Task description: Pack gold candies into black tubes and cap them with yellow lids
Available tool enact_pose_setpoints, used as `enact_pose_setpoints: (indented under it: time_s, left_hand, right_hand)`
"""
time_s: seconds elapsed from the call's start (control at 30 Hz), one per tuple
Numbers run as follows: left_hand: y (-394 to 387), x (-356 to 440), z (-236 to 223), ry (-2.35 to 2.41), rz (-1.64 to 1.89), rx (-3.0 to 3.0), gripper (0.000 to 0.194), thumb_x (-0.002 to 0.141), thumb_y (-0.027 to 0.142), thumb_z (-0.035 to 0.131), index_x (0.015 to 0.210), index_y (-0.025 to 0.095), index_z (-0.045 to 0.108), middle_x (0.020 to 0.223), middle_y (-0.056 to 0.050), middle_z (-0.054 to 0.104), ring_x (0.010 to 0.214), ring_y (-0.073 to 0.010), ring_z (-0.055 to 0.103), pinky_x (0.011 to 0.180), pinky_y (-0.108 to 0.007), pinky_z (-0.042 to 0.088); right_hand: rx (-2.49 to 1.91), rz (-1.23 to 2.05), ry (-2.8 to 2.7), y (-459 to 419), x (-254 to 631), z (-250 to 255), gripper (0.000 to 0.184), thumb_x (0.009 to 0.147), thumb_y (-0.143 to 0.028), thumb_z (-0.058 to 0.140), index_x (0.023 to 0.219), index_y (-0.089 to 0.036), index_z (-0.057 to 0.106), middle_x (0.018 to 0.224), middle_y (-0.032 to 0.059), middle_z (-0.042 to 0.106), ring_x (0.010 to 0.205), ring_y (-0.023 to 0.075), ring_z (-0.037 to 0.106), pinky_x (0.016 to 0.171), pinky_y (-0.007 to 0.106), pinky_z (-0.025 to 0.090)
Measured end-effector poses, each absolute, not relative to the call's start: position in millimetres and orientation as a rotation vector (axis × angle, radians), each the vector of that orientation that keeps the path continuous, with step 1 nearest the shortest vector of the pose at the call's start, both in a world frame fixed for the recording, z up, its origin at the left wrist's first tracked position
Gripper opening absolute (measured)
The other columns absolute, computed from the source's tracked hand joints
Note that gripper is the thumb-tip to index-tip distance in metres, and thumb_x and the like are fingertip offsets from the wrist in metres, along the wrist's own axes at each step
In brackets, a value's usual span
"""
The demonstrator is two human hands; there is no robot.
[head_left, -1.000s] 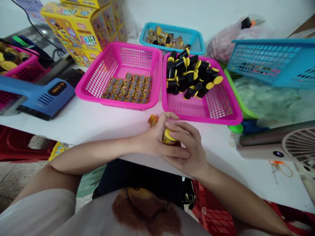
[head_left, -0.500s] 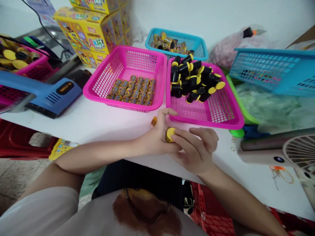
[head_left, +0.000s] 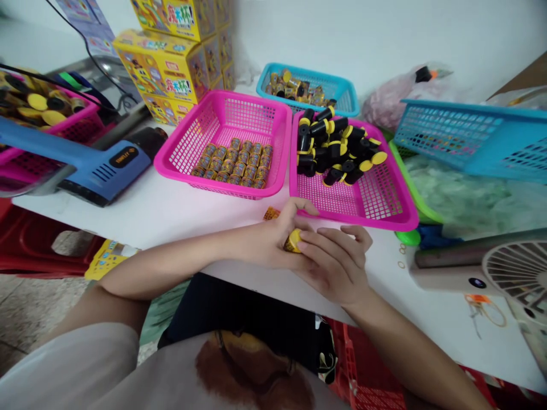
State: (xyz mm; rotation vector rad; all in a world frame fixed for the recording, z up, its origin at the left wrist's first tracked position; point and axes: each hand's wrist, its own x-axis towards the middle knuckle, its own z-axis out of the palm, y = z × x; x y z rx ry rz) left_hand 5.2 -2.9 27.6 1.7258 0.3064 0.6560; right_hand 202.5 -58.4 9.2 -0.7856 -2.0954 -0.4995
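Over the front part of the white table (head_left: pixel 205 219), both of my hands meet on a small yellow-capped container (head_left: pixel 293 241). My left hand (head_left: pixel 276 239) is closed round it, and a patterned side shows below the yellow top. The fingers of my right hand (head_left: pixel 335 262) are bent against the cap from the right. An orange-and-yellow printed piece (head_left: pixel 271 213) lies just behind my left hand, partly covered. Beyond sits a pink basket (head_left: pixel 171 162) with rows of small patterned containers (head_left: pixel 239 165). The right pink basket (head_left: pixel 363 219) holds a heap of black cylinders with yellow caps (head_left: pixel 335 145).
A blue heat gun (head_left: pixel 102 168) lies at the left beside another filled pink basket (head_left: pixel 88 119). Yellow printed boxes (head_left: pixel 158 68) are stacked behind. A blue basket (head_left: pixel 342 102) stands at the back, a larger one (head_left: pixel 461 136) at the right. A fan (head_left: pixel 453 267) lies front right.
The container has tilted between my hands, so more of its patterned side shows. My right fingers have drawn in closer over the cap. The view has shifted slightly.
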Motion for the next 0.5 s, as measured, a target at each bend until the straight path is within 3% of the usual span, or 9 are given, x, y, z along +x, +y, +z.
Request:
enact_pose_setpoints:
  time_s: [0.17,0.3,0.4,0.5]
  left_hand:
    - [21.0,-27.1,66.7,0.779,0.808,2.115,0.022,0.096,0.033,0.066,0.102,0.021,0.048,0.094,-0.002,0.059,0.081,-0.0143,0.058,0.076,-0.028,0.048]
    - [81.4,-56.8,89.7,1.197,0.802,2.368,0.027,0.084,0.031,0.081,0.101,0.021,0.064,0.098,-0.004,0.065,0.088,-0.0185,0.061,0.083,-0.032,0.048]
    - [140.3,-71.3,101.6,1.580,0.692,2.298,0.038,0.079,0.032,0.086,0.111,0.022,0.069,0.097,-0.004,0.070,0.084,-0.0190,0.063,0.080,-0.032,0.048]
    - [190.1,-76.7,105.8,1.853,0.491,2.224,0.035,0.079,0.036,0.086,0.107,0.020,0.074,0.097,-0.007,0.074,0.087,-0.0219,0.064,0.082,-0.034,0.047]
  right_hand:
    - [-0.972,-0.296,-2.092,-18.1,223.0,30.8,0.052,0.091,-0.046,0.077,0.136,-0.026,0.061,0.129,0.0104,0.072,0.121,0.0278,0.068,0.102,0.046,0.055]
    - [-1.265,0.005,-2.257,69.0,250.4,42.0,0.031,0.095,-0.034,0.067,0.122,-0.019,0.070,0.119,0.0134,0.073,0.111,0.0284,0.071,0.099,0.047,0.059]
    - [-1.429,0.098,-2.432,130.9,247.2,41.5,0.044,0.091,-0.026,0.068,0.134,-0.017,0.064,0.133,0.0157,0.067,0.125,0.0299,0.066,0.108,0.048,0.055]
    - [-1.556,0.054,-2.572,162.2,225.9,39.1,0.048,0.089,-0.024,0.071,0.135,-0.015,0.061,0.136,0.0163,0.064,0.127,0.0292,0.063,0.109,0.044,0.053]
